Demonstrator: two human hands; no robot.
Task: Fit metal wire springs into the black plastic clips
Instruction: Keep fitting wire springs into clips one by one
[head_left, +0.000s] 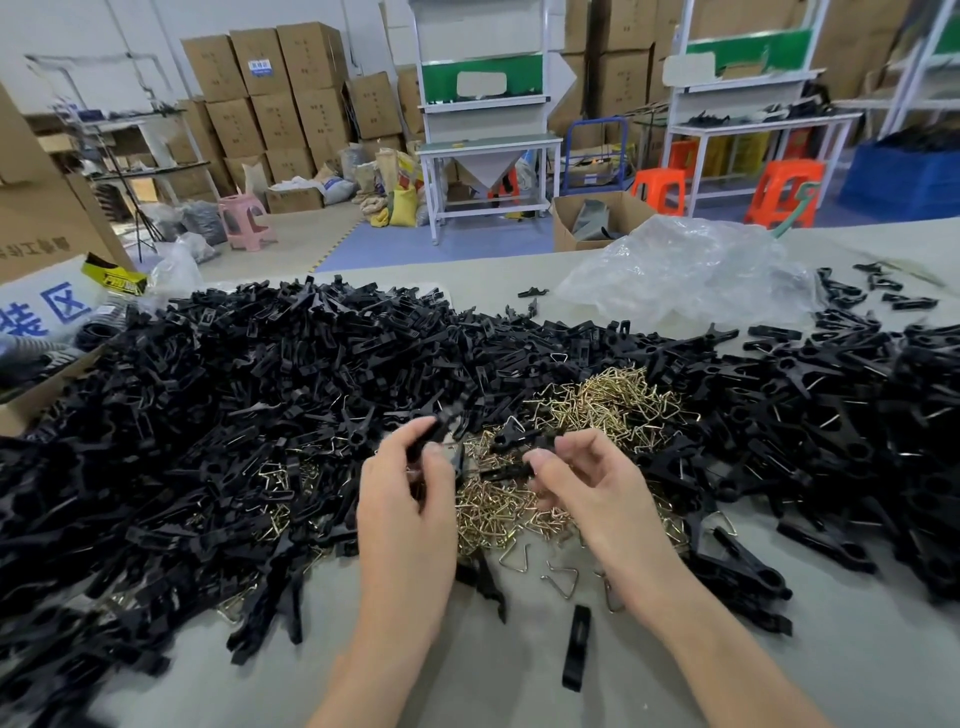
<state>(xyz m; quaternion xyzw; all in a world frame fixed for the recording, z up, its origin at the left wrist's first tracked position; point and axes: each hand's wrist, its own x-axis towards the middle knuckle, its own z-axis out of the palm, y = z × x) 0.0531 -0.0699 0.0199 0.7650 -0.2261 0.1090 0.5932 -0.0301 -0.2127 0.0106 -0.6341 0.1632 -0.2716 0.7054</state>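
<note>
The only camera rides on my head, looking forward and down across the grey table (857, 649), its wide angle bowing the far edge. It sits close over my left hand (405, 514) and right hand (597, 493), which fill the lower middle with my forearms running in from the bottom edge, the heap of black clips (234, 389) and wire springs (613, 405) just beyond. Higher up it faces cardboard boxes (291, 104) and a white workbench (488, 140) well away across the room.
</note>
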